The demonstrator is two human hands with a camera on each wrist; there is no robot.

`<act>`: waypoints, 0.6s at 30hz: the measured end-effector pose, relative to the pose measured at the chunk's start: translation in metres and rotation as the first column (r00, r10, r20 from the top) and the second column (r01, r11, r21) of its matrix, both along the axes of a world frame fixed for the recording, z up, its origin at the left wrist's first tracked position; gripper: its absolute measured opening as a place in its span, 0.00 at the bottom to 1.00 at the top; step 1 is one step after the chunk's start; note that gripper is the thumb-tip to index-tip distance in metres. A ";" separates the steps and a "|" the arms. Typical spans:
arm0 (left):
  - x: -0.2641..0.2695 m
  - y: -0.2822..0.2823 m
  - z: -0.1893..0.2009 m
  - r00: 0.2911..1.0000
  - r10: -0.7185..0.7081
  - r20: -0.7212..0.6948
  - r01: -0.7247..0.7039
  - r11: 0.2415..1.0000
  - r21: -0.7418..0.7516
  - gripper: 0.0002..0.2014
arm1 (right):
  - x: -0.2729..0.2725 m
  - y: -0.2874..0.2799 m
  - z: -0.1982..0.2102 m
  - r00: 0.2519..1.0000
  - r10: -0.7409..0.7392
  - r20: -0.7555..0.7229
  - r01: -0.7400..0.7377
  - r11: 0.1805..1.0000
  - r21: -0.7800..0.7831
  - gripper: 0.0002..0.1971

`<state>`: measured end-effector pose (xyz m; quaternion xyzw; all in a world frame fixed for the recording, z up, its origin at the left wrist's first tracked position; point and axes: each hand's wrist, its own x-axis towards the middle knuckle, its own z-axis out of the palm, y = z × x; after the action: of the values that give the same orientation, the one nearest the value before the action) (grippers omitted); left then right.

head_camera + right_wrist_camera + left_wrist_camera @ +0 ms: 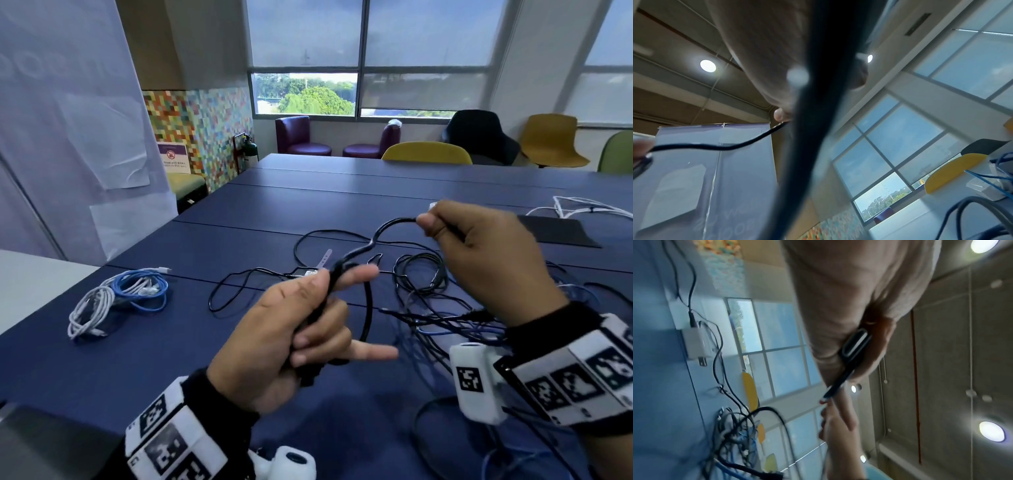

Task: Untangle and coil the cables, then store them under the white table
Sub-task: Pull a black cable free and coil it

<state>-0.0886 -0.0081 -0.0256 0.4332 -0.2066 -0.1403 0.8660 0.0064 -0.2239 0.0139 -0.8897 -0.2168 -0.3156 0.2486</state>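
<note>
Cables are the whole business at this blue table (342, 192), and one thick black cable (368, 246) is up in the air between both hands. The left hand (291, 329) has its middle fingers curled round a gathered bunch of that cable, with the forefinger and little finger sticking out, which looks like a way of keeping the finished turns together while leaving room for the next one. The right hand (486, 253), farther off and to the right, pinches the same cable between thumb and fingers, so the wavy stretch between the two hands hangs clear of the table. I'd judge that hand is feeding the free length toward the left one, turn by turn.

Below and just right of the hands lies the tangle (445, 308) of thin black and blue leads, not yet sorted; part of the held cable seems to run down into it, though I cannot tell where it ends. A small white adapter (308, 273) sits at the tangle's far left edge.

Well apart on the left, near the table's edge, a white and blue bundle (116, 298) lies already coiled, presumably parked out of the mess until storing. More white cable (582, 209) rests at the far right. Nothing has gone under the white table yet
</note>
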 end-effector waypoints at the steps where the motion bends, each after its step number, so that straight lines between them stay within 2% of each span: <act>1: 0.000 0.001 0.001 1.000 0.005 -0.011 -0.006 0.997 -0.074 0.25 | -0.002 0.001 -0.003 1.000 0.007 -0.015 -0.007 0.999 -0.039 0.20; 5: 0.005 0.006 0.012 0.995 0.085 -0.043 -0.094 0.953 -0.289 0.23 | -0.014 0.012 -0.016 0.993 0.093 -0.070 -0.104 0.980 -0.169 0.16; 9: 0.014 0.005 0.020 0.963 0.259 -0.071 -0.268 0.901 -0.340 0.17 | -0.031 0.023 -0.029 0.986 0.099 -0.132 -0.134 0.947 -0.293 0.18; 12: 0.021 0.001 0.020 0.927 0.368 -0.068 -0.371 0.876 -0.309 0.17 | -0.043 0.034 -0.035 0.981 0.085 -0.175 -0.143 0.925 -0.353 0.16; 18: 0.032 -0.012 0.012 0.811 0.584 0.020 -0.578 0.807 -0.119 0.17 | -0.058 0.047 -0.037 0.946 0.094 -0.309 -0.196 0.928 -0.318 0.14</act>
<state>-0.0568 -0.0198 -0.0139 0.4324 -0.0952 0.1546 0.8832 -0.0519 -0.1772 -0.0233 -0.9371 -0.2959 -0.1202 0.1408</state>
